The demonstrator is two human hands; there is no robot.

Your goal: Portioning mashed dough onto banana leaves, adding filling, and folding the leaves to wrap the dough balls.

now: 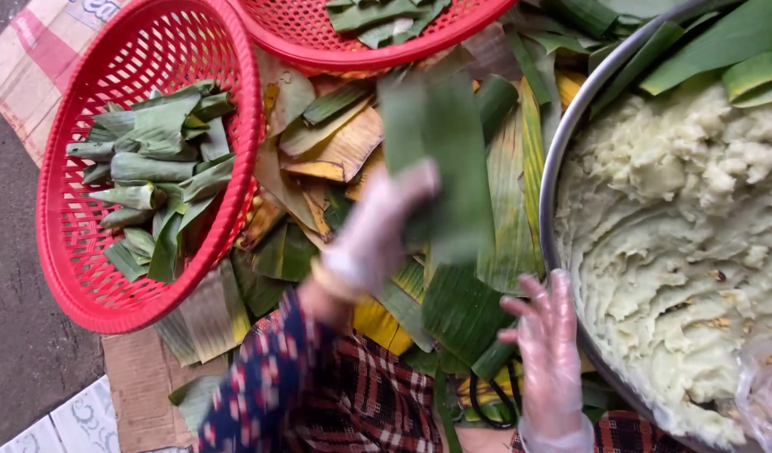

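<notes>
Here, left hand raised, gripping a green leaf strip, right hand open, fingers spread.

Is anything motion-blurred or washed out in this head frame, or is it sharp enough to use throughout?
Head view: the left hand and the green leaf strip it holds are smeared by motion; the right hand is only slightly soft. The red basket with its wrapped leaf parcels is fairly sharp. Light is even and diffuse, no hard shadows; the pale dough in the metal basin keeps its texture.
</notes>
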